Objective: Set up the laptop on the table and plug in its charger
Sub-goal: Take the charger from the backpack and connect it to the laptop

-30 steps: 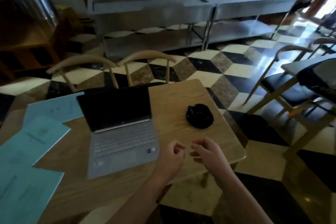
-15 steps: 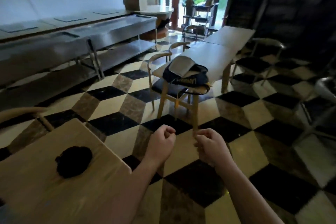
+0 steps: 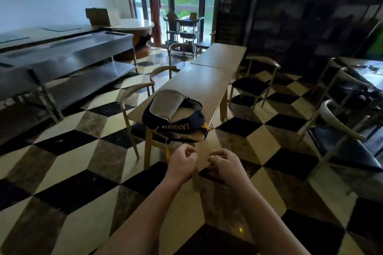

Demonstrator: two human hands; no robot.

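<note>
Checkered floor fills the view now; laptop table gone, bag (image 3: 176,116) nearer.

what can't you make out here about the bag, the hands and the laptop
- Backpack contents, head view: the open flap and dark lining hide them; no charger shows.
- Left hand and right hand: fingers curled, any grip hidden.
- Laptop: outside the frame.
- Far right table: items blurred.

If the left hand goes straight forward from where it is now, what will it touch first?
Most likely the dark backpack lying on the near end of the wooden table, directly ahead of the left hand. Depth is unclear, so a gap may remain.
</note>
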